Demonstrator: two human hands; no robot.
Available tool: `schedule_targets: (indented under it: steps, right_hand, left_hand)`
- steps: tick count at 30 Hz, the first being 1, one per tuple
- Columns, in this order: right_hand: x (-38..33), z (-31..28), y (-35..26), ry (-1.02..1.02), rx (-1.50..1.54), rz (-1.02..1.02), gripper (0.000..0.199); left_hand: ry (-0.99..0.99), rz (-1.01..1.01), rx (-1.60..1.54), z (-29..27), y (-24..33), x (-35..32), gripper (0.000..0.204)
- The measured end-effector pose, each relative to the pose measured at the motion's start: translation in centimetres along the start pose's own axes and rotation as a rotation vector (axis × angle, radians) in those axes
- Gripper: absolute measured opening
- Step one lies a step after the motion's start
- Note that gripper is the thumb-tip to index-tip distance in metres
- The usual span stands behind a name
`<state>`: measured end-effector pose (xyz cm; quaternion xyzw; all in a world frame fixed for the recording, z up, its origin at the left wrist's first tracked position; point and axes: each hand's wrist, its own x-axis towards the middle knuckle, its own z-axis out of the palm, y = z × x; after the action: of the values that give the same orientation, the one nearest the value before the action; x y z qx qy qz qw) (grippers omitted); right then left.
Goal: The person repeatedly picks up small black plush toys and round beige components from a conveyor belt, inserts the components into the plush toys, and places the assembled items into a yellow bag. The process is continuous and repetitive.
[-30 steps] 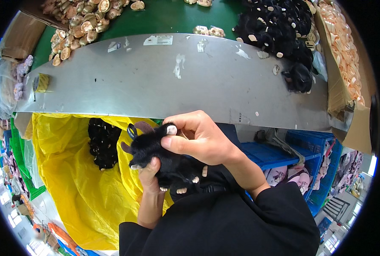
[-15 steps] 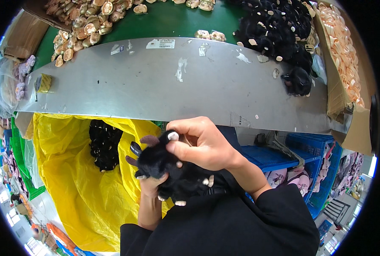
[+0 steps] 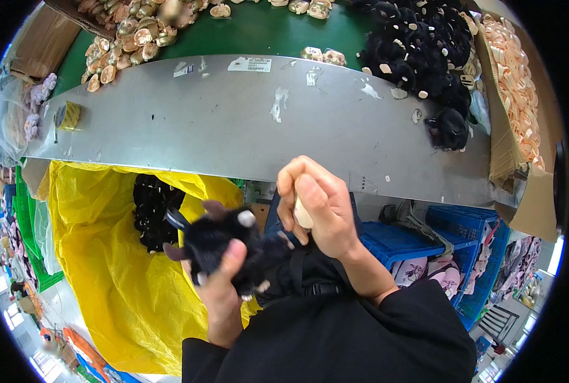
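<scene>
Head view: looks mid-batch, tbh; black plushies (image 3: 150, 214) sit inside yellow bag (image 3: 115, 274), bigger pile (image 3: 418, 48) lies up on green surface (image 3: 265, 35); whether black plush toy (image 3: 211, 237) in hand is finished, can't tell; left hand (image 3: 220, 293) grips it by bag's right side, thumb on top; right hand (image 3: 329, 214), curled mostly closed, holds small cream piece (image 3: 302, 216) just beside toy.

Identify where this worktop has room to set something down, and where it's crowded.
The grey metal strip is mostly bare between the yellow tape roll and black plush pile. A smaller green patch lies between that pile and the gold-coloured heap. Crowded: both far corners, under those heaps.
</scene>
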<state>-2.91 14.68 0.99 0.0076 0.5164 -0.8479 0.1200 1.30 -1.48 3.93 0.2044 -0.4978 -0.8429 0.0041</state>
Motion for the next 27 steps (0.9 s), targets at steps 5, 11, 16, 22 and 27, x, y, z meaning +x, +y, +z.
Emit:
schedule_targets:
  steps: [5,11,16,22,27]
  right_hand:
    - [-1.8,-0.1,0.5,-0.062,0.093,-0.083,0.040]
    - [-2.5,-0.4,0.5,-0.027,0.068,0.027,0.030]
    - [-2.3,-0.1,-0.2,-0.057,-0.079,0.088,0.030]
    - [-2.3,0.8,1.0,0.041,0.051,0.073,0.025]
    - [-1.5,1.1,1.3,0.055,-0.342,-0.182,0.026]
  left_hand:
    - [-0.042,-0.012,-0.029,-1.5,-1.9,2.1,0.049]
    - [0.033,-0.034,-0.083,-1.3,-2.3,1.9,0.038]
    - [0.018,-0.047,-0.048,-1.5,-2.4,1.8,0.036]
    - [-0.016,-0.035,0.027,-1.5,-2.6,1.4,0.035]
    - [0.000,0.051,0.149,-2.0,-3.6,1.3,0.035]
